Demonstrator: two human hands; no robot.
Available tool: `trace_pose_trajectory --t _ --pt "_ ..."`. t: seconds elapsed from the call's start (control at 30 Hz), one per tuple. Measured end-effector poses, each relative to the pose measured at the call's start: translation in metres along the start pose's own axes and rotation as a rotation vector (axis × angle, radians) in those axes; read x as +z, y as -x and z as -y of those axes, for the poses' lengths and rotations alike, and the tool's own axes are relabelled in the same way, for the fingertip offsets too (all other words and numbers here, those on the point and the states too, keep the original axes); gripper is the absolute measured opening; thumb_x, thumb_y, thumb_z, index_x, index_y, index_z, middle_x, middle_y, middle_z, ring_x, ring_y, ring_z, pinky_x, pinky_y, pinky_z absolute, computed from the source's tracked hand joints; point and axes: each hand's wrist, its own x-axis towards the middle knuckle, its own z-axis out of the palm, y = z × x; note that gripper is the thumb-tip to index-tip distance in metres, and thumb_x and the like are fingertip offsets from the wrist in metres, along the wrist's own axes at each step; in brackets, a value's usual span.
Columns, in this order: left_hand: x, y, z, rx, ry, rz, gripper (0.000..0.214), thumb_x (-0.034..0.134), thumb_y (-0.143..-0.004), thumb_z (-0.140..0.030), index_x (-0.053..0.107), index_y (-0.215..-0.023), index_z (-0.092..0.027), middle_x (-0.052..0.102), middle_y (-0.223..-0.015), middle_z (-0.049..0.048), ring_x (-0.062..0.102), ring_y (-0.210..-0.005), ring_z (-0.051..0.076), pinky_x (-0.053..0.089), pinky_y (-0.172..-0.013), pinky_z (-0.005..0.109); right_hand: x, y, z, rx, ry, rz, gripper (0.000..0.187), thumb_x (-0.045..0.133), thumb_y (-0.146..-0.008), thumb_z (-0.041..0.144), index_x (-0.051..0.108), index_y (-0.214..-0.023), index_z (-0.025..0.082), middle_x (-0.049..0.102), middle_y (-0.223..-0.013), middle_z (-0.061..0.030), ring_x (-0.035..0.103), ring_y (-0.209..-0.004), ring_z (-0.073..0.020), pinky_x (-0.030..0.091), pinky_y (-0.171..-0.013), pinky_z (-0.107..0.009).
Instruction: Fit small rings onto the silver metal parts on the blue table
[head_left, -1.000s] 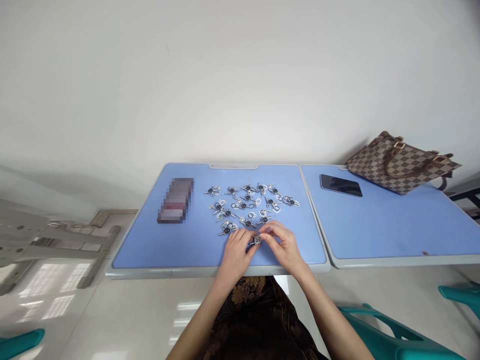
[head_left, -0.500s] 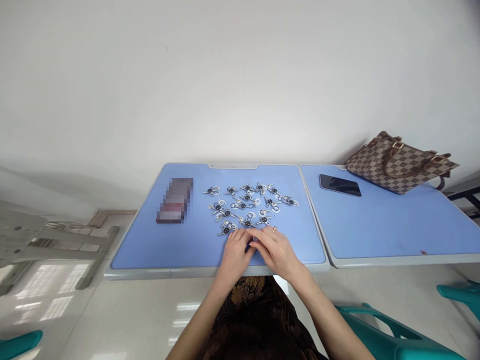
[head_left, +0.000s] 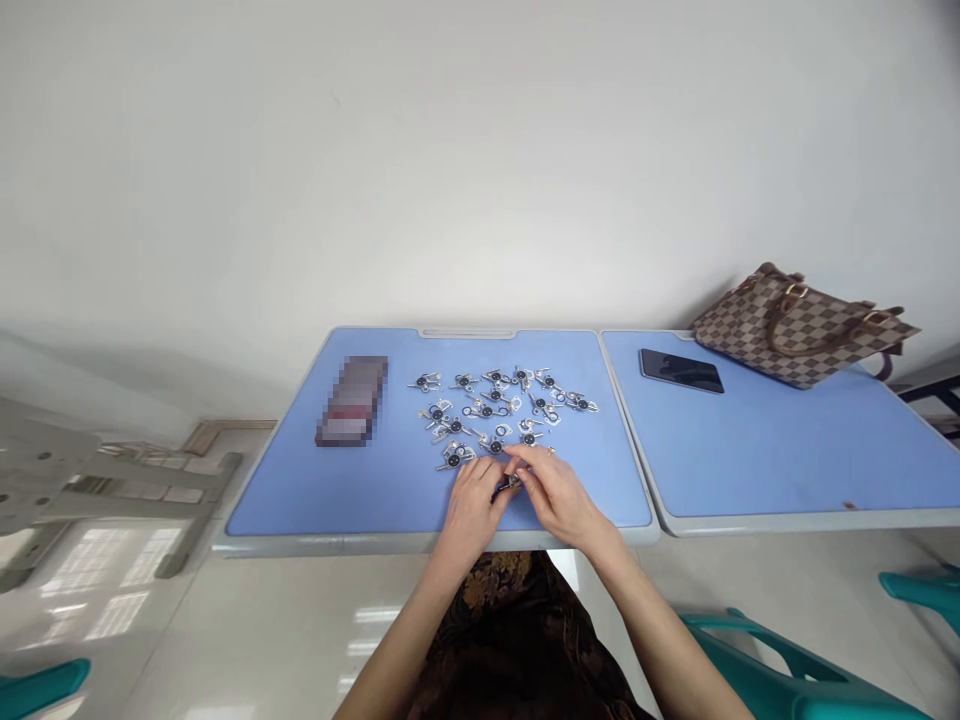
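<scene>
Close to the near edge of the blue table, my left hand (head_left: 472,497) has its fingers closed around a small dark-and-silver metal piece (head_left: 512,482). My right hand (head_left: 556,492), with a ring on one finger, pinches the same piece from the other side. Fingers cover much of it, so its full shape is hidden. Just beyond my hands lie several similar small metal pieces, each with a black round disc, such as one piece (head_left: 454,460) by my left fingers and another piece (head_left: 529,439) past my right. Thin clear and blue rings are scattered among them.
A blurred dark box (head_left: 351,402) lies on the table's left side. Across the seam, a second blue table (head_left: 757,460) holds a black phone (head_left: 681,371) and a checkered handbag (head_left: 802,325). A white wall (head_left: 480,180) stands behind; a green stool (head_left: 795,665) is at lower right.
My right fingers have shifted slightly and lifted apart, so more of the metal piece shows between my hands. The scattered pieces look unmoved.
</scene>
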Motion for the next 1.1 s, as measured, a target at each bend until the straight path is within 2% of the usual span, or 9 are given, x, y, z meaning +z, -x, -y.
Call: trace_pose_trajectory --t 0.13,0.23,0.43,0.53,0.67,0.73,0.9,1.0,1.1 --pt "-0.0001 0.0006 -0.0006 0.001 0.007 -0.017 0.008 0.052 -0.090 -0.016 0.057 -0.094 -0.021 0.062 -0.090 0.0030 0.056 -0.087 0.020 0.044 -0.079 0.034 0.0081 0.0025 0.0005 0.008 0.106 -0.065 0.030 0.047 -0.097 0.022 0.052 -0.126 0.024 0.061 -0.105 -0.0100 0.059 -0.094 -0.0213 0.052 -0.079 -0.036" --pt "0.0002 0.0006 -0.0005 0.001 0.019 -0.015 0.005 0.055 -0.090 -0.018 0.057 -0.093 -0.021 0.062 -0.091 0.0028 0.056 -0.088 0.020 0.044 -0.080 0.035 0.0105 0.0014 0.0012 0.044 0.034 -0.137 0.031 0.043 -0.098 0.018 0.054 -0.126 0.024 0.061 -0.103 -0.0086 0.059 -0.090 -0.0192 0.053 -0.077 -0.034" --pt "0.0027 0.0012 0.0020 0.007 -0.011 -0.028 0.009 0.055 -0.089 -0.017 0.057 -0.097 -0.020 0.060 -0.087 0.0032 0.055 -0.085 0.021 0.044 -0.078 0.035 0.0041 -0.0058 0.0078 0.045 -0.069 0.016 0.047 0.036 -0.099 0.014 0.038 -0.145 0.026 0.063 -0.108 -0.0077 0.058 -0.102 -0.0193 0.049 -0.092 -0.039" --pt "0.0020 0.0012 0.0015 0.005 0.011 -0.021 0.009 0.052 -0.089 -0.014 0.057 -0.095 -0.020 0.062 -0.092 0.0039 0.056 -0.088 0.021 0.044 -0.081 0.036 0.0072 -0.0050 0.0069 0.083 0.009 -0.005 0.041 0.045 -0.097 0.020 0.047 -0.138 0.025 0.058 -0.114 -0.0105 0.057 -0.102 -0.0216 0.051 -0.088 -0.040" --pt "0.0000 0.0005 -0.0006 -0.004 0.039 0.000 0.006 0.054 -0.090 -0.016 0.057 -0.093 -0.020 0.063 -0.094 0.0039 0.056 -0.090 0.021 0.044 -0.082 0.037 0.0106 -0.0027 0.0027 0.119 0.030 -0.104 0.031 0.048 -0.096 0.022 0.057 -0.126 0.026 0.057 -0.102 -0.0083 0.058 -0.089 -0.0192 0.054 -0.080 -0.037" --pt "0.0000 0.0004 -0.0009 -0.008 0.030 -0.001 0.003 0.056 -0.089 -0.019 0.057 -0.091 -0.020 0.062 -0.092 0.0042 0.056 -0.089 0.021 0.044 -0.081 0.037 0.0080 -0.0037 0.0030 0.110 -0.026 -0.067 0.036 0.043 -0.098 0.020 0.053 -0.132 0.027 0.059 -0.100 -0.0069 0.059 -0.090 -0.0185 0.053 -0.083 -0.036" --pt "0.0008 0.0009 -0.0004 -0.012 0.015 -0.005 0.008 0.056 -0.088 -0.016 0.058 -0.095 -0.020 0.061 -0.088 0.0039 0.056 -0.086 0.022 0.044 -0.080 0.037 0.0014 -0.0073 0.0064 0.114 -0.038 0.071 0.051 0.034 -0.100 0.017 0.029 -0.149 0.027 0.062 -0.108 -0.0076 0.059 -0.101 -0.0195 0.050 -0.092 -0.041" --pt "-0.0002 0.0010 -0.0012 -0.002 0.044 -0.006 0.010 0.055 -0.089 -0.016 0.058 -0.097 -0.021 0.062 -0.093 0.0037 0.056 -0.089 0.021 0.044 -0.083 0.037 0.0040 -0.0054 0.0047 0.130 0.049 0.026 0.046 0.044 -0.098 0.022 0.040 -0.143 0.027 0.060 -0.112 -0.0097 0.060 -0.099 -0.0214 0.052 -0.089 -0.041" --pt "-0.0011 0.0010 -0.0021 -0.007 0.046 -0.009 0.004 0.056 -0.089 -0.018 0.057 -0.091 -0.021 0.062 -0.093 0.0029 0.056 -0.090 0.021 0.043 -0.083 0.036 0.0055 -0.0028 0.0030 0.137 0.056 -0.044 0.039 0.045 -0.098 0.023 0.048 -0.137 0.028 0.059 -0.105 -0.0089 0.060 -0.089 -0.0200 0.054 -0.081 -0.039"
